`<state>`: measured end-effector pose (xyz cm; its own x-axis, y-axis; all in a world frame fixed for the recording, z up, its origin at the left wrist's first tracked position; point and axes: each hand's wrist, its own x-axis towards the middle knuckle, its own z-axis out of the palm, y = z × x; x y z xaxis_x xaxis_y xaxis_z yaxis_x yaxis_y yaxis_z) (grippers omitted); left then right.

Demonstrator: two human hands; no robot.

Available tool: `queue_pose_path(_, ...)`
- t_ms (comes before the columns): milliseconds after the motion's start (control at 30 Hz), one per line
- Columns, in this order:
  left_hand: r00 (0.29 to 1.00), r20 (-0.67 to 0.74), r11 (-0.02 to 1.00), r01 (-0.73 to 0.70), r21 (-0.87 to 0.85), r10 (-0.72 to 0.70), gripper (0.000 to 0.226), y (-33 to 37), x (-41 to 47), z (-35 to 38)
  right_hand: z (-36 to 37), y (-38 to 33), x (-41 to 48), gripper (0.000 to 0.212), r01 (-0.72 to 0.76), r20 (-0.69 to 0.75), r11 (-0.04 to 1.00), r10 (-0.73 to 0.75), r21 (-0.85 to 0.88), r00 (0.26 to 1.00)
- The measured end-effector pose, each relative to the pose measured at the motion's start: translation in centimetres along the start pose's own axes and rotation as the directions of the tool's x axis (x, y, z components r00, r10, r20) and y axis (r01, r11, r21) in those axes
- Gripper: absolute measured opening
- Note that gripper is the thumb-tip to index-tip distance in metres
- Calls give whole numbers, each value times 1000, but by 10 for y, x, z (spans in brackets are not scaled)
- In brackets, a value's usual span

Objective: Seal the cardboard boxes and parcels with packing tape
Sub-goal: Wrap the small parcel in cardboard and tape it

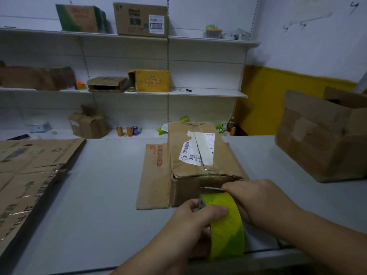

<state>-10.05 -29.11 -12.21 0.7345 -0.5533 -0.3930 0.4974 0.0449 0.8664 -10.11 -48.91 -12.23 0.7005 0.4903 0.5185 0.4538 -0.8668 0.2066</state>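
A worn brown cardboard box (190,155) with a torn white shipping label lies on the grey table (103,185), resting on a flattened cardboard sheet (155,175). A roll of yellow-green packing tape (228,225) stands on edge just in front of the box. My left hand (194,219) grips the roll, thumb across its outer face. My right hand (256,197) pinches the free end of the tape at the box's near face, below the top flap. How far the strip is stuck to the box is hidden by my fingers.
A large flattened carton (29,175) covers the table's left side. An open brown box (325,135) stands at the right. White wall shelves (208,93) behind hold more boxes, drink cans (129,131) and small items.
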Motion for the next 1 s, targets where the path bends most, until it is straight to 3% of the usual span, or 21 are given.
queue_pose_path(200,998,68,1000,-6,-18,7,62,0,3,-6,5,-1,-5,22,7,-4,1000,-7,-9,1000)
queue_pose_path(400,987,161,1000,23,15,-25,81,3,4,-9,8,-4,-7,15,-29,39,999,30,-20,999)
queue_pose_path(733,993,101,998,-57,10,56,64,1,4,-8,7,-3,-10,14,-12,-20,998,11,-63,1000)
queue_pose_path(867,991,119,998,-61,-26,64,68,1,4,-9,7,0,-14,45,-1,-11,994,0,-107,1000)
queue_pose_path(1000,985,161,998,-49,-35,54,56,4,-2,-10,0,4,-16,26,11,1,992,-11,-124,1000)
